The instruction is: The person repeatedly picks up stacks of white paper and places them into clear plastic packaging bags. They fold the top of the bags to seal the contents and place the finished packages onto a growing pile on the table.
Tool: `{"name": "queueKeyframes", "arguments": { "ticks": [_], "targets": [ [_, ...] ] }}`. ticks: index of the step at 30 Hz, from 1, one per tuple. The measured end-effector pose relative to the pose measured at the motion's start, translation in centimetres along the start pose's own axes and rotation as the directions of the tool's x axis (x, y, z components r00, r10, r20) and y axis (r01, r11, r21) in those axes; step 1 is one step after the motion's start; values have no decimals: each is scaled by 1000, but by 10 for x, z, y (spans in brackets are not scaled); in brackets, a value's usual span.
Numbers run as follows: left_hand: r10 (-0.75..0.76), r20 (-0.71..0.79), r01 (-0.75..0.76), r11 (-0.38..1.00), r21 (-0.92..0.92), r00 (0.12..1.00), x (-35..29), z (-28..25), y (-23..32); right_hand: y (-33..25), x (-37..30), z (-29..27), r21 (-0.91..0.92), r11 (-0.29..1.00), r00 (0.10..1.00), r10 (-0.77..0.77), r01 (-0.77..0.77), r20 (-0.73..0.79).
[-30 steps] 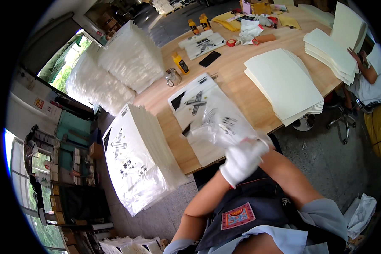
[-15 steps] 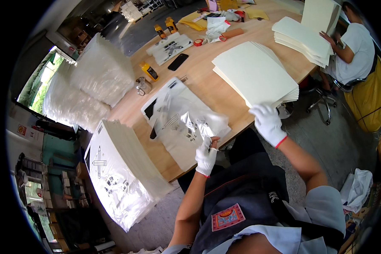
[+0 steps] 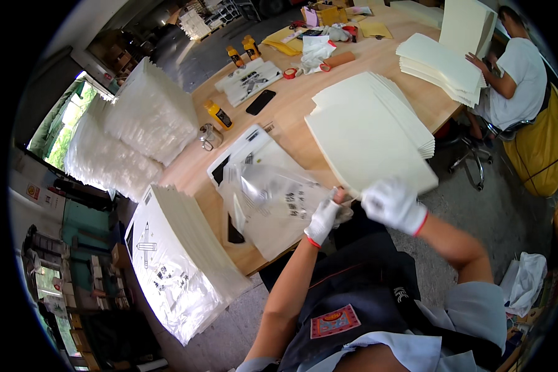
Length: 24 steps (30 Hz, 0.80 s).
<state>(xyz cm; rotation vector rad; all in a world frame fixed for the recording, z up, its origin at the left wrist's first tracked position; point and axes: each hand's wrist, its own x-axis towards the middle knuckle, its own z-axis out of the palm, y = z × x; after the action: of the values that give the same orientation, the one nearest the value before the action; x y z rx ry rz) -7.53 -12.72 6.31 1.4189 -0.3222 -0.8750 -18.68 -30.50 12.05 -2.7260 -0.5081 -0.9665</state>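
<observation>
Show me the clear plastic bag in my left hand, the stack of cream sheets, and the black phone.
Clear plastic bag [image 3: 276, 195], head view: middle of its printed film.
Stack of cream sheets [image 3: 369, 133], head view: top sheet's face.
Black phone [image 3: 261, 103], head view: middle of its upper face.

Through my head feed, I see the left hand [image 3: 323, 221] pinching a clear printed bag [image 3: 276, 193] that spreads toward its ten o'clock. The right hand [image 3: 394, 208], blurred, is at the cream sheets' [image 3: 372, 139] six-o'clock edge, its grip unclear to me.
</observation>
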Motion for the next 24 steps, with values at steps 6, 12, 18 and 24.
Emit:
{"name": "queueKeyframes", "arguments": {
  "ticks": [6,12,18,24],
  "targets": [
    [-108,-88,112,993,40,990,-22,-40,-12,-31,-50,7,409,707,796,600,-577,84],
    [119,-22,-61,650,758,993,-39,-36,-19,-7,-80,67,804,-336,521,626,-490,580],
    [174,100,-171,465,869,980,-62,26,6,-44,-48,68,602,398,610,768,-693,194],
    [-32,35,-1,720,694,999,-63,1,18,-30,-24,46,531,589,765,613,-609,196]
  ]
}}
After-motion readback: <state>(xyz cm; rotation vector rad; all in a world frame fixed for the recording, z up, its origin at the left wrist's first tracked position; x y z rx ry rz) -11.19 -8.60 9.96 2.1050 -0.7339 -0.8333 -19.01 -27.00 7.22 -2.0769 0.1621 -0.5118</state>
